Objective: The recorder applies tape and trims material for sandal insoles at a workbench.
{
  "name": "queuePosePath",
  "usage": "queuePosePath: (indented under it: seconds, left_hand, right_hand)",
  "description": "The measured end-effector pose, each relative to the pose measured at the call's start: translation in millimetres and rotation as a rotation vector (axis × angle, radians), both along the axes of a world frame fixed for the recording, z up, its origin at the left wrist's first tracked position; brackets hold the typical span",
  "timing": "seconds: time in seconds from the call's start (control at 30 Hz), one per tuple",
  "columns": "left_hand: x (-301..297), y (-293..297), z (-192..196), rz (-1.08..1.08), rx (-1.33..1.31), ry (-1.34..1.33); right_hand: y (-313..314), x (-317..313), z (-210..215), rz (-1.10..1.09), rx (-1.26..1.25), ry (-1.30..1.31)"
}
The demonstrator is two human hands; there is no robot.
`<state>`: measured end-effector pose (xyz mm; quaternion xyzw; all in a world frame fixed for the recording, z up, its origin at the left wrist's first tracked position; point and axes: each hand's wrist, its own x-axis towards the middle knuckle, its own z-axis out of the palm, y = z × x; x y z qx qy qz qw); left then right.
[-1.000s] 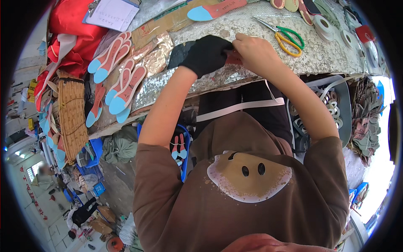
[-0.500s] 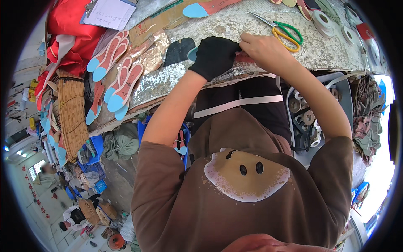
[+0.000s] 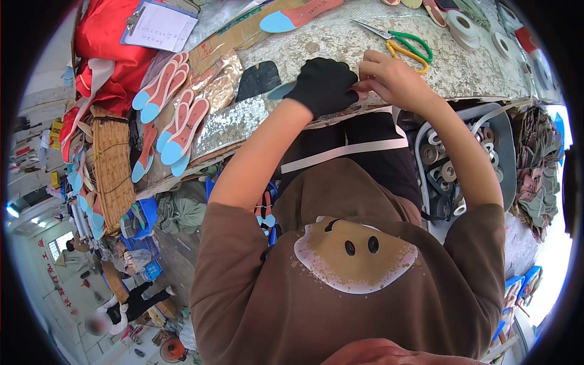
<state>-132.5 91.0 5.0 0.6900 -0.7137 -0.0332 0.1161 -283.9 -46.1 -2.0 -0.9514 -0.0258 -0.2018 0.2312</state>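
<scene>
At the near edge of the speckled worktable [image 3: 340, 42], the left hand [image 3: 322, 85], in a black glove, and the bare right hand [image 3: 389, 79] meet over a shoe insole [image 3: 281, 91], of which only a light blue tip shows from under the glove. The gloved hand is curled down over the insole and grips it; the right hand's fingers [image 3: 368, 73] are pinched together at the edge of the glove, on a pink bit that is too hidden to tell clearly. Just left of the glove lies a dark, flat cut piece [image 3: 258, 79] on the table. Beyond the right hand, a pair of scissors [image 3: 398, 42] with green and yellow handles lies near, not touching it. Another insole [image 3: 295, 15], red with a blue tip, lies at the far side of the table. To the left, a row of red and blue insoles [image 3: 173, 115] lies spread on shiny foil sheets [image 3: 225, 91], with a clipboard [image 3: 159, 25] above them. On the right, below the table edge, a grey tub [image 3: 499, 158] holds rolls of tape [image 3: 441, 173].
</scene>
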Motion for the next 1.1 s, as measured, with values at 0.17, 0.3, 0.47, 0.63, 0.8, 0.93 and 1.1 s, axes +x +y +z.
queuePosePath:
  seconds: [0.17, 0.3, 0.47, 0.63, 0.8, 0.93, 1.1]
  left_hand:
    - [-7, -6, 2, 0.045, 0.154, -0.038]
    - [-11, 47, 14, 0.03, 0.027, 0.096]
    - [-19, 99, 38, 0.18, -0.037, 0.307]
    - [-32, 121, 36, 0.444, -0.302, 0.851]
    - [-50, 119, 36, 0.62, -0.476, 1.291]
    - [-62, 99, 36, 0.669, -0.689, 1.369]
    - [-57, 100, 27, 0.661, -0.538, 1.396]
  right_hand:
    - [-11, -16, 5, -0.325, 0.1, 0.233]
    - [1, -44, 10, -0.289, 0.453, 0.316]
    - [36, -47, 11, -0.253, 0.83, 0.239]
    - [77, -35, 13, -0.159, 1.179, -0.161]
    - [120, -11, 30, -0.186, 0.966, -0.213]
    - [129, 6, 46, -0.266, 0.757, -0.162]
    - [123, 11, 47, -0.224, 0.435, -0.198]
